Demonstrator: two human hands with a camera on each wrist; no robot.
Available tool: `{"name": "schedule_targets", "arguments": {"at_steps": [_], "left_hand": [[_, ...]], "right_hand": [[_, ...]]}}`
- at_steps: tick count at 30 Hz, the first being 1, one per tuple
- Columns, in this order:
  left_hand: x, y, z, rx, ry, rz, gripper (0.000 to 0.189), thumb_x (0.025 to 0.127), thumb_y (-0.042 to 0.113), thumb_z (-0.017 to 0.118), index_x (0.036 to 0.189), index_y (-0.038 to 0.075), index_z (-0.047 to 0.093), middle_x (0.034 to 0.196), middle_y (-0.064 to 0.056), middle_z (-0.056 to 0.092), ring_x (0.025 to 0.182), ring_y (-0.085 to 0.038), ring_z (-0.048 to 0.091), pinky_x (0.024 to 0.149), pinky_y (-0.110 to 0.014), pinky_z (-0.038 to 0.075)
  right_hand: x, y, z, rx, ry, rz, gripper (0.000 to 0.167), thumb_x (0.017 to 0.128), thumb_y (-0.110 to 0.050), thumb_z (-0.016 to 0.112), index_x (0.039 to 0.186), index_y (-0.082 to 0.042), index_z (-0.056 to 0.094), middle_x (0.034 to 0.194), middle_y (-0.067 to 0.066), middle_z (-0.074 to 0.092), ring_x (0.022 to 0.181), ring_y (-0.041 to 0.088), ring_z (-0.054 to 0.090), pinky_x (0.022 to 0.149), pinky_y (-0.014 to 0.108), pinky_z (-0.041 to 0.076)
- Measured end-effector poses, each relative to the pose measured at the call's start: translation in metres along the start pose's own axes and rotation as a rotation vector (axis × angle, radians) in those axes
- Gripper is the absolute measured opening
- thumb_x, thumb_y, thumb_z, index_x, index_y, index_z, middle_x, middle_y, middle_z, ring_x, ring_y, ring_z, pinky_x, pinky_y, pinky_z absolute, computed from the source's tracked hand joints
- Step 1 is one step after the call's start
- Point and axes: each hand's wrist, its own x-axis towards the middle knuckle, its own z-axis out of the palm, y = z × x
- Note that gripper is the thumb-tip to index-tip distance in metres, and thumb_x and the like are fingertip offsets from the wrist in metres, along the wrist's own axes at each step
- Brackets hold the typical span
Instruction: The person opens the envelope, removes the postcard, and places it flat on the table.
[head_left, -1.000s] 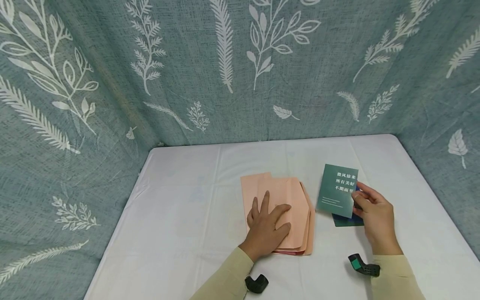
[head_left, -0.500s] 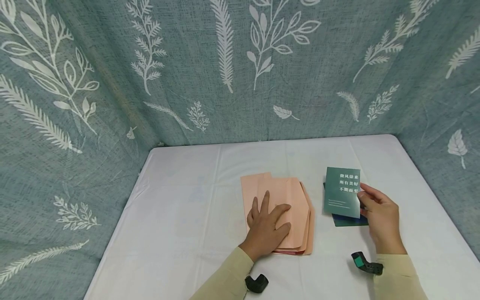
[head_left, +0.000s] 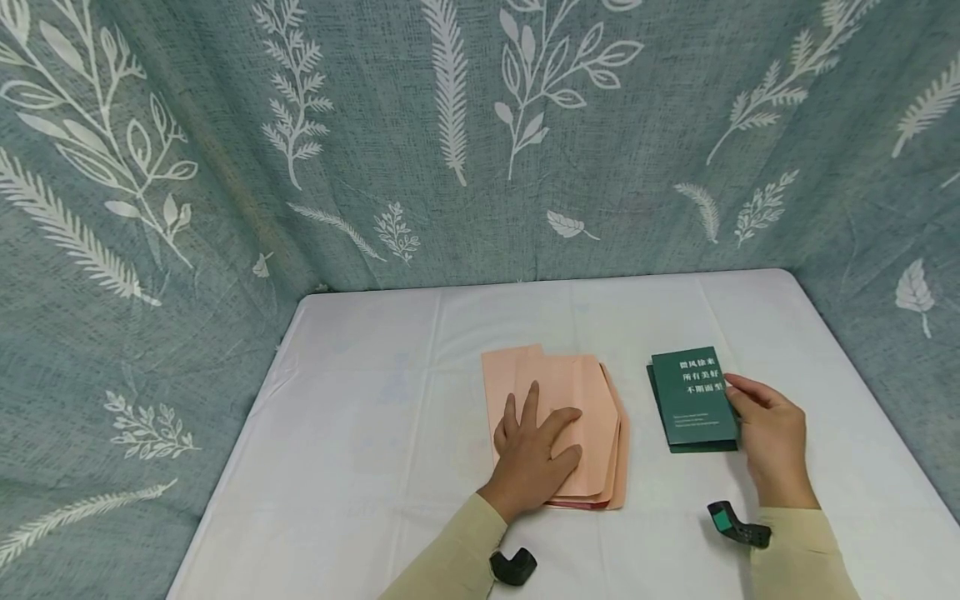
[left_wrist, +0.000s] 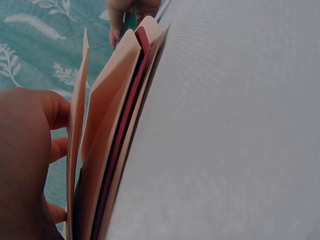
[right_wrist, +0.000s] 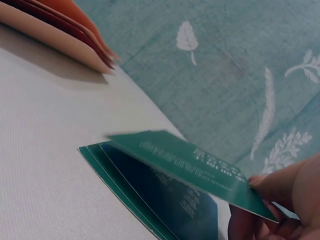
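My left hand (head_left: 532,458) rests with spread fingers on a stack of pale pink envelopes (head_left: 596,392). The left wrist view shows a dark red envelope (left_wrist: 127,107) between the pink ones, with gaps between the layers. To the right, my right hand (head_left: 776,437) pinches the right edge of a dark green card (head_left: 686,400) printed with white characters. In the right wrist view this card slants over a small pile, its right side raised. A dark blue card (right_wrist: 187,202) and green cards (right_wrist: 120,185) lie beneath it.
A white cloth covers the table (head_left: 360,417). Teal curtains (head_left: 480,233) with white leaf patterns stand along the back and both sides. Black wrist devices (head_left: 738,525) sit at both sleeves.
My right hand has moved right and toward me, bringing the green card down over the pile and covering the blue card in the head view. My left hand has stayed still.
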Motion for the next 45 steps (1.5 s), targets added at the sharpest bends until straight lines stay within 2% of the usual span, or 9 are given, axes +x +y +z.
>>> {"name": "schedule_targets", "arguments": {"at_steps": [4,9,18,24,29,33,37,42,45], "left_hand": [[0.0,0.0,0.0,0.0,0.0,-0.001,0.048,0.103,0.039,0.056,0.15,0.034,0.063,0.18,-0.016,0.009,0.16,-0.053,-0.005,0.117,-0.074,0.01],[0.0,0.0,-0.001,-0.006,-0.003,-0.005,0.048,0.103,0.039,0.057,0.151,0.035,0.063,0.18,-0.015,0.009,0.16,-0.052,-0.006,0.117,-0.074,0.01],[0.002,-0.001,0.0,-0.007,0.0,-0.003,0.048,0.102,0.038,0.057,0.15,0.035,0.063,0.181,-0.015,0.009,0.161,-0.051,-0.006,0.118,-0.074,0.009],[0.001,-0.002,0.002,0.0,0.004,-0.005,0.049,0.102,0.039,0.057,0.151,0.035,0.064,0.181,-0.015,0.009,0.161,-0.052,-0.005,0.117,-0.075,0.01],[0.001,-0.003,0.003,0.003,0.009,-0.002,0.05,0.101,0.04,0.057,0.15,0.035,0.064,0.18,-0.015,0.009,0.16,-0.053,-0.004,0.117,-0.075,0.01],[0.001,-0.002,0.003,0.004,0.006,-0.004,0.05,0.101,0.039,0.056,0.151,0.035,0.064,0.181,-0.015,0.008,0.161,-0.052,-0.005,0.117,-0.075,0.01],[0.001,-0.002,0.003,0.006,0.004,-0.006,0.05,0.101,0.039,0.056,0.15,0.035,0.064,0.181,-0.014,0.009,0.161,-0.051,-0.006,0.117,-0.074,0.01],[0.001,-0.002,0.003,0.0,0.005,0.002,0.049,0.101,0.037,0.057,0.149,0.031,0.065,0.18,-0.017,0.01,0.16,-0.053,-0.005,0.116,-0.075,0.01],[0.001,-0.002,0.002,0.002,0.0,0.001,0.049,0.101,0.038,0.057,0.149,0.031,0.065,0.18,-0.017,0.009,0.16,-0.053,-0.005,0.117,-0.074,0.01]], "right_hand": [[0.001,0.002,0.0,-0.079,0.004,0.009,0.038,0.114,-0.022,0.059,0.146,-0.004,0.068,0.127,0.009,0.064,0.091,0.009,0.066,0.068,0.02,0.057],[0.001,0.002,-0.001,-0.137,0.012,0.013,0.04,0.115,-0.022,0.057,0.148,-0.002,0.066,0.124,0.012,0.063,0.085,0.01,0.065,0.065,0.021,0.056],[0.002,0.001,0.0,-0.16,0.08,-0.033,0.04,0.114,-0.019,0.057,0.148,0.001,0.064,0.116,0.01,0.062,0.092,0.012,0.06,0.067,0.016,0.051],[0.002,0.004,0.002,-0.161,0.092,-0.049,0.04,0.115,-0.022,0.057,0.147,0.0,0.065,0.12,0.013,0.065,0.094,0.012,0.061,0.071,0.013,0.051],[-0.001,0.004,0.005,-0.202,0.131,-0.115,0.039,0.114,-0.023,0.057,0.144,-0.001,0.068,0.119,0.013,0.067,0.095,0.011,0.059,0.074,0.014,0.047],[-0.008,0.003,0.011,-0.209,0.131,-0.211,0.037,0.113,-0.024,0.059,0.14,-0.001,0.071,0.115,0.012,0.068,0.092,0.012,0.057,0.073,0.017,0.045],[-0.016,0.005,0.019,-0.241,0.066,-0.382,0.034,0.112,-0.022,0.063,0.136,0.001,0.072,0.115,0.013,0.07,0.094,0.013,0.056,0.075,0.015,0.045],[-0.022,0.012,0.031,-0.292,-0.084,-0.658,0.032,0.108,-0.012,0.07,0.135,0.004,0.071,0.12,0.016,0.07,0.107,0.019,0.064,0.086,0.014,0.047],[-0.026,0.015,0.039,-0.368,-0.202,-0.793,0.038,0.105,-0.01,0.074,0.14,0.004,0.068,0.129,0.016,0.068,0.117,0.03,0.064,0.095,0.03,0.052]]}}
